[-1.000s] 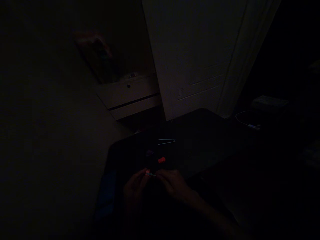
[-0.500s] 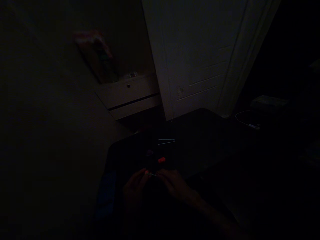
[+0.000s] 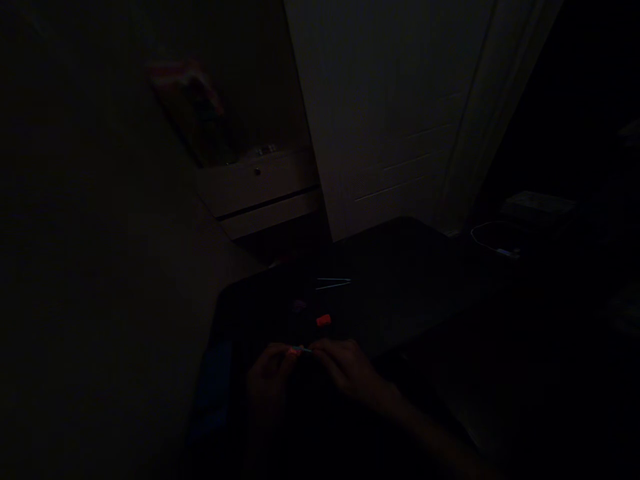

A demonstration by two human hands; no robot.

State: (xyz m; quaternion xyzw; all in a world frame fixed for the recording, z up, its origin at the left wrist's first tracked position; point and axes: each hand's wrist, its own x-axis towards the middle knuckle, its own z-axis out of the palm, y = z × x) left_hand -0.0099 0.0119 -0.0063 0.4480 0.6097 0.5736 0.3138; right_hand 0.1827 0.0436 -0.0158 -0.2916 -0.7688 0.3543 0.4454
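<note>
The scene is very dark. My left hand (image 3: pixel 270 370) pinches a small reddish piece (image 3: pixel 295 351) at its fingertips, too dim to make out in kind. Facing it, my right hand (image 3: pixel 350 370) has its fingers closed on a thin pale rod (image 3: pixel 306 350), whose far end lies against the reddish piece. Just beyond both hands, a small orange-red block (image 3: pixel 323 320) rests on the dark table. Farther off lies a pair of tweezers (image 3: pixel 334 282), its two thin arms forming a narrow V.
A dim small lump (image 3: pixel 299 305) lies left of the block. A blue flat object (image 3: pixel 214 390) is at the table's left edge. Behind the dark table (image 3: pixel 400 260) stand a white door (image 3: pixel 390 120) and a drawer unit (image 3: pixel 265 183). A white cable (image 3: pixel 483 230) lies at right.
The rod's end has moved slightly left, over the reddish piece in my left hand. Both hands otherwise stay nearly in place, and the picture is a little darker.
</note>
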